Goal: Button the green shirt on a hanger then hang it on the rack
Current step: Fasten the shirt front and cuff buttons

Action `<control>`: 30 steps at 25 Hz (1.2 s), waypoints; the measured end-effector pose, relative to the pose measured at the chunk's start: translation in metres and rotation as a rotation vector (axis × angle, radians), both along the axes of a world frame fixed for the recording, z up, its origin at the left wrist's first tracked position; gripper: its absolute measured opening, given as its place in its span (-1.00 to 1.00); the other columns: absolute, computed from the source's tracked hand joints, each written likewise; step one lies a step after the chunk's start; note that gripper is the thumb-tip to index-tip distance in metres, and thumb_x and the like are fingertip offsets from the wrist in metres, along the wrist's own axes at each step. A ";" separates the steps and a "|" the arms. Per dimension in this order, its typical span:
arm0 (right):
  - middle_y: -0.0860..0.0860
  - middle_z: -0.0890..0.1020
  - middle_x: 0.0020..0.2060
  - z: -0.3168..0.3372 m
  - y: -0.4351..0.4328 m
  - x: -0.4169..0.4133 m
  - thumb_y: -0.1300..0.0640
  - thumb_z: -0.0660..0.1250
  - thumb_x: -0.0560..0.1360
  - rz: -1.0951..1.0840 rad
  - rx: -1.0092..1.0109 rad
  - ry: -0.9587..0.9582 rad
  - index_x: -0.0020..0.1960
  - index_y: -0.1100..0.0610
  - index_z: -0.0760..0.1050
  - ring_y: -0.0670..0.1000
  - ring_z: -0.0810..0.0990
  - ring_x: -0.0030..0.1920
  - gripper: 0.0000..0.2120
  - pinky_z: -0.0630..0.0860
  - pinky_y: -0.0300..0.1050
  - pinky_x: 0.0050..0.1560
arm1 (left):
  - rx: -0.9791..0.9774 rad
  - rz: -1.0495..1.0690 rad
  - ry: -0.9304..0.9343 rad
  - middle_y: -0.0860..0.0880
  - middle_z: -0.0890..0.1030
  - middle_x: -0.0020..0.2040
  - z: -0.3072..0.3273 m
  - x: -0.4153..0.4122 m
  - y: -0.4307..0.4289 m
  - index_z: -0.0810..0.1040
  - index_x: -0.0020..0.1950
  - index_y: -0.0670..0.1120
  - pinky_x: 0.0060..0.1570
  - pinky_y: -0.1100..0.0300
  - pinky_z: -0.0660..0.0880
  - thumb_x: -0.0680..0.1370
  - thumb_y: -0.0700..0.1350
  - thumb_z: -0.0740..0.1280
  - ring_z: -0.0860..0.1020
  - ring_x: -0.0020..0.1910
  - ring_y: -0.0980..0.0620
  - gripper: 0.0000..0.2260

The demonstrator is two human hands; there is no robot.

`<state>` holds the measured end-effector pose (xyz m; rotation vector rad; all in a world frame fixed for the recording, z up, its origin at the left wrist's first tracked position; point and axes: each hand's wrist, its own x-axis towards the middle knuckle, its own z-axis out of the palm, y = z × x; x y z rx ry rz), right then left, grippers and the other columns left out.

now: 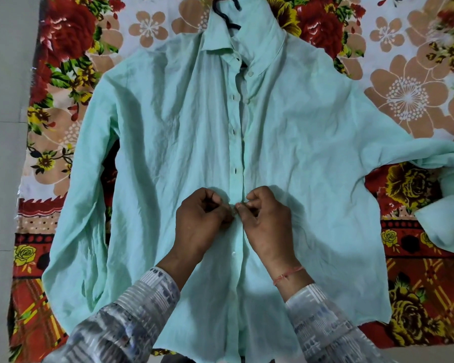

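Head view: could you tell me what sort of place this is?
Probably a home: a red floral bedsheet beside pale grey floor tiles, under a light green shirt on a black hanger.

The left hand [202,224], reaching from seven o'clock, and the right hand [269,226], from five, meet fingertip to fingertip, knuckles up and fingers curled, each pinching the green shirt [312,153].

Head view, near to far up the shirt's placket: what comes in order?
Left hand and right hand pinching the placket of the green shirt → dark buttonholes → collar → black hanger hook.
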<state>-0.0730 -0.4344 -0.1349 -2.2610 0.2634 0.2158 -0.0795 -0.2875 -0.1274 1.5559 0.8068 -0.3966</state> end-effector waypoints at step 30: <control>0.00 0.70 -0.34 0.001 0.003 0.075 0.14 0.40 0.47 0.183 -0.074 -0.001 -0.23 0.09 0.66 0.04 0.69 -0.25 -0.88 0.63 0.01 -0.15 | -0.038 0.011 -0.008 -0.10 0.66 -0.25 -0.002 0.074 0.010 0.59 -0.22 -0.07 0.05 -0.10 0.71 0.47 -0.36 0.56 0.66 -0.22 -0.07 -0.75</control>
